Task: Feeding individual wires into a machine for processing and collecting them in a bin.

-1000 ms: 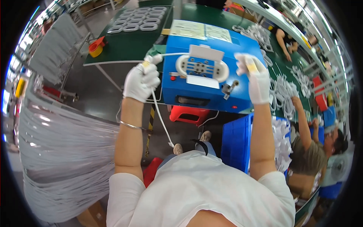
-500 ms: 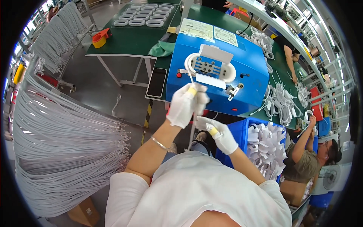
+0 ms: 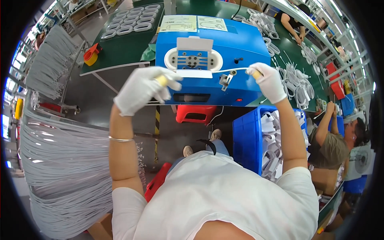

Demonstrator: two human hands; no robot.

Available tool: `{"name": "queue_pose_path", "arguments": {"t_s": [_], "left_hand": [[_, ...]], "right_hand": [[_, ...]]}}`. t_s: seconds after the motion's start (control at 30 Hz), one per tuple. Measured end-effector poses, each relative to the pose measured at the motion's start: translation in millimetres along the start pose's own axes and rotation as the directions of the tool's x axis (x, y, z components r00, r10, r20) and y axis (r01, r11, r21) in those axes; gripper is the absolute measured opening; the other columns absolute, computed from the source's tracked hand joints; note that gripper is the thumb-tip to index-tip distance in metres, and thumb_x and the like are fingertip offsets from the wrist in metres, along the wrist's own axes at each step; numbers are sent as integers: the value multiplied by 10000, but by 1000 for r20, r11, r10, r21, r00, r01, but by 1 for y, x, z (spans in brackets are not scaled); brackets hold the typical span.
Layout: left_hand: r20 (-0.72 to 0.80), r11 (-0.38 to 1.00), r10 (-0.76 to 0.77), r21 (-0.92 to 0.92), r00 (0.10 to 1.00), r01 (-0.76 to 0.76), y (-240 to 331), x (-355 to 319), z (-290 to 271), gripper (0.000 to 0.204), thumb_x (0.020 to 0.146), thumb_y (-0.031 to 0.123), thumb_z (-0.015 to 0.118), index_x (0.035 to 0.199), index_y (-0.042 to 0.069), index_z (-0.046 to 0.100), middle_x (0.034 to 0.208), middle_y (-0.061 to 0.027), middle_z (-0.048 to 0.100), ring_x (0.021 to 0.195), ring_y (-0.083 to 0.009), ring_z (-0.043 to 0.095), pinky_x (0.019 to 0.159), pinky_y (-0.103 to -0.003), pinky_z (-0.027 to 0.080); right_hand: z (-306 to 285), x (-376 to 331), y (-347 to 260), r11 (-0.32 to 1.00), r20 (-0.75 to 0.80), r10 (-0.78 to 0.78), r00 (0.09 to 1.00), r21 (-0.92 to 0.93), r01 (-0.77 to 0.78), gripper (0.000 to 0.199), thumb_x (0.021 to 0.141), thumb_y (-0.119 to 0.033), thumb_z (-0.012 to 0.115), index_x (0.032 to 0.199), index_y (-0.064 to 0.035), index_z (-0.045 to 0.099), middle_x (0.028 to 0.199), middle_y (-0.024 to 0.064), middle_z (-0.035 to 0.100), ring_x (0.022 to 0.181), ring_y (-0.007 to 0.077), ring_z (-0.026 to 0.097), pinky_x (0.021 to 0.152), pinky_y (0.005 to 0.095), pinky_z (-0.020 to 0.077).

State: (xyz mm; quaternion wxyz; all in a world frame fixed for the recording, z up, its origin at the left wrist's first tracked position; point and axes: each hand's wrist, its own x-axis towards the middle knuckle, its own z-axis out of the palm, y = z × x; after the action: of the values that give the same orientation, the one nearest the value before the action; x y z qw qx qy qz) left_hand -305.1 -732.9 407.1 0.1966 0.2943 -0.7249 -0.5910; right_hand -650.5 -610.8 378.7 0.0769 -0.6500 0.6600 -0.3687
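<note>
My right hand [image 3: 269, 82], in a white glove, pinches a white cable [image 3: 230, 71] near its right end. The cable runs level from the oval winding form [image 3: 216, 60] on top of a blue machine [image 3: 256, 48]. Two white plates [image 3: 195, 43] stand at the form's back and front. My left hand [image 3: 146, 88], gloved too, is at the machine's front left corner, fingers partly bent and apart. Nothing shows in it, and it hides that corner. A small metal clamp [image 3: 225, 81] sits on the machine between the form and my right hand.
A blue bin [image 3: 246, 136] of white strips stands below my right arm. Long white cables [image 3: 68, 160] hang at left. Oval coils [image 3: 128, 24] lie on the green table, with a tape dispenser [image 3: 91, 55] nearby. A red stool [image 3: 194, 114] is under the machine. Co-workers sit at right.
My hands have parted: the left went left and up to the machine's corner, the right went up and right with the cable. The cable, hanging toward me before, now stretches right. My view has shifted.
</note>
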Motion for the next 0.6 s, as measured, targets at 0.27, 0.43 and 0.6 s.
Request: {"name": "queue_pose_path", "arguments": {"t_s": [0.27,0.43,0.6], "left_hand": [[-133,782,521,469,843,-410,51,70,-14,175,867,35,610,998,42,725,957,-45,717,802,-118,646,763,-243,521],[276,497,510,679,815,-541,59,148,3,179,863,47,595,939,89,751,971,-64,707,834,-195,642,820,-289,515],[261,385,286,850,922,-360,60,133,-14,182,808,103,674,972,108,753,888,-77,709,776,-208,644,781,-304,517]], "right_hand": [[-4,109,19,720,-2,-580,815,-468,512,70,811,-165,686,840,-101,690,818,71,629,796,255,616,706,348,502],[26,180,-2,608,54,-722,690,-426,670,99,760,-174,696,859,-163,705,832,28,643,826,240,620,733,350,519],[47,157,-41,658,-248,-747,616,-406,634,264,751,-101,719,1012,-127,690,927,56,656,868,265,625,757,359,526]]}}
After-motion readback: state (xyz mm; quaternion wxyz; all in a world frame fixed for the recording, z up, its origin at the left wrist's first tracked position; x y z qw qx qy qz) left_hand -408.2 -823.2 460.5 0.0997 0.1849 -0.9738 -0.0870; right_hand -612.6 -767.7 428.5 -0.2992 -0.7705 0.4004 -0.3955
